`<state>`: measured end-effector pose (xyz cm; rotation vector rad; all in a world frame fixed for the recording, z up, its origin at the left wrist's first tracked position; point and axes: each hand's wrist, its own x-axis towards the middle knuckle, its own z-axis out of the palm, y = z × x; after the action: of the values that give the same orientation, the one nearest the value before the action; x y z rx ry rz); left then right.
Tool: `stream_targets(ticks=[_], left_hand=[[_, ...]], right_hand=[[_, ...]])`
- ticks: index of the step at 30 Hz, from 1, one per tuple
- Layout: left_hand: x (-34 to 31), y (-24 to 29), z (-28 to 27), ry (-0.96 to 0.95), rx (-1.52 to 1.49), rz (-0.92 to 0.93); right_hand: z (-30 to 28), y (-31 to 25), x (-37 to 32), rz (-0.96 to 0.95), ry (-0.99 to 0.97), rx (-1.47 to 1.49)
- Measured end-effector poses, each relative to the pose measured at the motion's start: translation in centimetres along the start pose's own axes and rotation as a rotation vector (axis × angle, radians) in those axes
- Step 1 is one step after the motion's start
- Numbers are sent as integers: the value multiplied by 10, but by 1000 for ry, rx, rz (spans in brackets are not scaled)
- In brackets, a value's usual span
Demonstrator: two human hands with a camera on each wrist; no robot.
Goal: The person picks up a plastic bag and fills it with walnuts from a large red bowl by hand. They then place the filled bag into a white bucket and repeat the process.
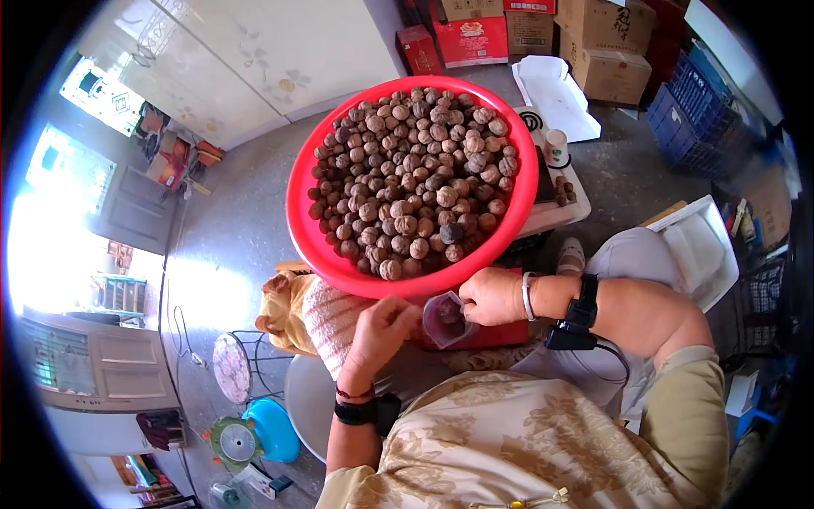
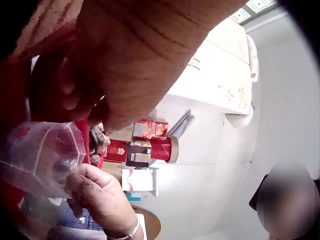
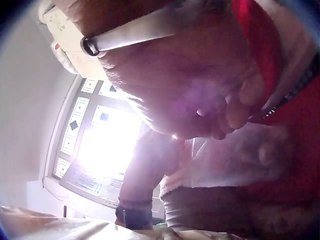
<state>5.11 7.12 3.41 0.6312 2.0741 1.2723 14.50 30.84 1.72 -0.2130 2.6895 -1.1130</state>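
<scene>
A clear plastic bag (image 1: 447,321) is spread between the hands, its mouth gaping toward the head camera. My right hand (image 1: 493,297) pinches its right edge; the left wrist view shows those fingers closed on the film of the bag (image 2: 45,155). At the opposite edge is my left hand (image 1: 386,332), fingers curled and fingertips at the film. Just beyond both hands stands a large red basin (image 1: 297,204) heaped with walnuts (image 1: 415,178) in their shells. Something reddish shows through the bag. My left fingertips are partly hidden in the wrist views.
Right of the basin, a small table (image 1: 564,208) bears a paper cup (image 1: 556,148) and a few walnuts. A white foam tray (image 1: 555,97), cardboard boxes (image 1: 615,72) and blue crates (image 1: 691,106) stand beyond. At left are a dial scale (image 1: 236,441), a wire-legged stool (image 1: 231,367) and a tan dog-like shape (image 1: 284,314).
</scene>
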Motion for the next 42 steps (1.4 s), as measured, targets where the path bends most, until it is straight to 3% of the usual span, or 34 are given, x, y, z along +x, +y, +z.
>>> stream_targets(ticks=[1, 2, 4, 5, 6, 8, 11, 18, 21, 23, 24, 26, 27, 28, 30, 32, 34, 35, 39, 42], left_hand=[[2, -2, 0, 84, -214, -53], [2, 7, -1, 81, -212, -53], [2, 31, -2, 345, 100, 182], [11, 25, -6, 425, 250, 198], [15, 21, -8, 423, 252, 198], [23, 20, -10, 531, 648, 329], [29, 28, -4, 581, 773, 200], [39, 23, -4, 582, 855, 200], [33, 20, -9, 543, 636, 212], [28, 12, -14, 387, 434, 409], [26, 13, -12, 382, 431, 406], [17, 27, -7, 283, -47, 128], [7, 50, -2, 214, -145, 67], [8, 44, -2, 213, -145, 67], [11, 42, -1, 211, 164, 358], [7, 37, 3, 171, 14, 273], [11, 19, 0, 153, 275, 389], [7, 36, 0, 138, 465, 509], [8, 43, 3, 101, 543, 563], [11, 49, 7, 153, 499, 440]], right_hand=[[3, 3, 0, 1, 4, 1], [2, 0, 0, -3, 6, -16], [2, -1, 0, -7, 8, -33], [3, -1, 1, -9, 6, -22], [4, -1, 0, -10, 4, -10], [3, -3, 0, 15, 7, -18], [-1, -5, -1, 50, -1, -38], [-3, -7, -2, 61, -15, -63], [1, -3, 0, 54, -8, -83], [3, 0, 1, 20, 32, -41], [4, 1, 0, -18, 71, -3], [4, -1, 0, 35, 39, -33], [1, -5, -2, 56, 37, -18], [-1, -7, -3, 78, 35, -3], [3, -1, -1, 60, 38, 5], [4, 1, -1, 43, 43, 12], [2, -3, -1, 82, 62, -22], [3, -1, 0, 83, 66, -24], [-10, -12, -4, 100, 17, -43], [-13, -16, -4, 135, -32, -32]])
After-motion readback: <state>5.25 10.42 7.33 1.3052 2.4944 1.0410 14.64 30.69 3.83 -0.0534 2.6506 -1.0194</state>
